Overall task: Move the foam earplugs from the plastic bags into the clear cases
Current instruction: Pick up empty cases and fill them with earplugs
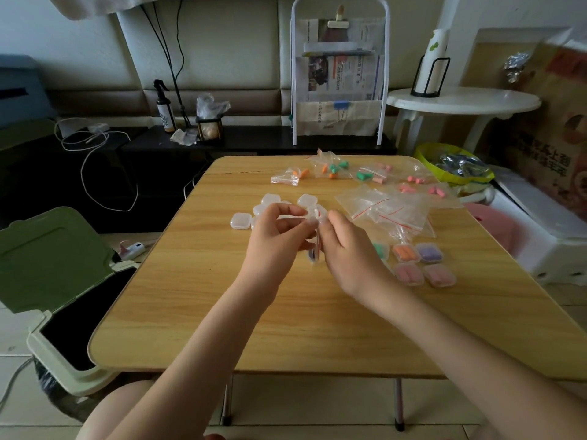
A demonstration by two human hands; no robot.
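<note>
The tabletop [203, 312] is light yellow wood grain. Filled cases [422, 265] show orange, purple, pink and green. Bags [386, 209] are clear with red seal lines; bagged earplugs [333, 169] are orange, green and pink. The bin lid [54, 258] is olive green.

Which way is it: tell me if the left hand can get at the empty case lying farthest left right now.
Probably not at once. The left hand and right hand both pinch a clear case between them. The way to the leftmost empty case is bare table, so it could reach after letting go.
</note>
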